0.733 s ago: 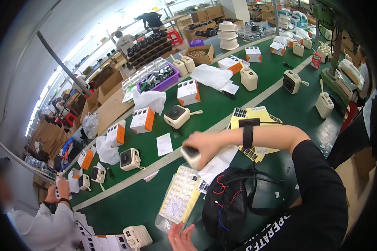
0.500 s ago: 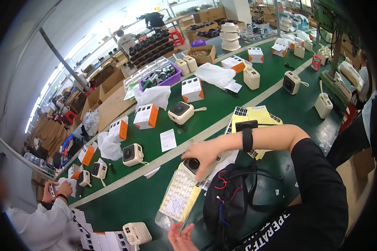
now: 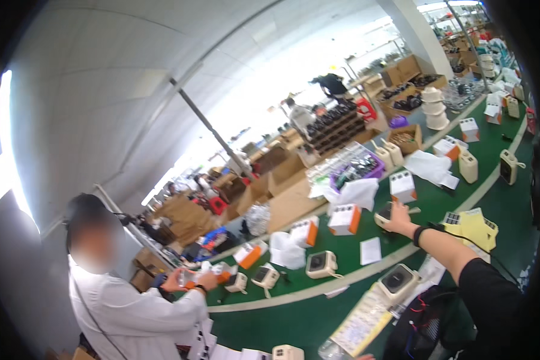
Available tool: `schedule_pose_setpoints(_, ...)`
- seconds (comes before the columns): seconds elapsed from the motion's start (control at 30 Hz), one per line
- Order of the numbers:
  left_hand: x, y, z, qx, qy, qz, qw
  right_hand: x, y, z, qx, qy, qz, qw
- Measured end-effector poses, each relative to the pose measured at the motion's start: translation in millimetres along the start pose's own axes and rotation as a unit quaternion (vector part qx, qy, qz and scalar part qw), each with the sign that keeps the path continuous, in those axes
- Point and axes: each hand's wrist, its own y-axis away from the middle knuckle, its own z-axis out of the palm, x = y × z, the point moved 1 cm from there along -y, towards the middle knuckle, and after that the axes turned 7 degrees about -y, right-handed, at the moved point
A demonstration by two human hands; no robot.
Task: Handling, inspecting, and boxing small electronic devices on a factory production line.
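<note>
Reaching across the green bench, my right hand has its fingers closed round a cream boxy device with a black face and a strap. That device stands beyond the pale strip along the bench. Closer to me, another cream device with a round dark front lies face up at the top of a yellow sheet of pale stickers in a clear bag. Only a sliver of my left hand shows at the lower edge, near the bag; its fingers are mostly hidden.
A black mesh bag with coloured wires lies beside the stickers. White-and-orange boxes, a white paper and more cream devices line the bench. Yellow sheets lie right. At left a co-worker handles a box.
My right hand has left the device on the sticker sheet and moved away from me to one across the strip. The view has swung left and up; my left hand has almost left it.
</note>
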Motion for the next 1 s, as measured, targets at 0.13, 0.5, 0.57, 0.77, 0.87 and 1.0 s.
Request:
schedule_pose_setpoints(0.13, 8, 13, -28, -0.020, -0.032, 0.073, 0.997, 38, -10, -9, -0.106, -0.231, 0.072, 0.964)
schedule_pose_setpoints(0.5, 66, -24, 38, -0.179, 0.010, 0.202, 0.963, -17, 137, -289, -0.220, -0.466, -0.120, 0.849)
schedule_pose_setpoints(0.57, 108, -24, 71, -0.223, 0.030, 0.227, 0.947, -22, 172, -331, -0.116, -0.222, -0.432, 0.866)
schedule_pose_setpoints(0.77, 110, -2, 111, -0.299, 0.037, 0.177, 0.937, -35, 255, -360, -0.029, 0.015, -0.710, 0.703)
schedule_pose_setpoints(0.87, 96, -8, 116, -0.256, -0.144, 0.135, 0.946, -27, 272, -357, -0.046, 0.010, -0.657, 0.752)
schedule_pose_setpoints(1.0, 84, -6, 119, -0.113, -0.034, 0.223, 0.968, -26, 272, -337, -0.068, -0.401, -0.409, 0.817)
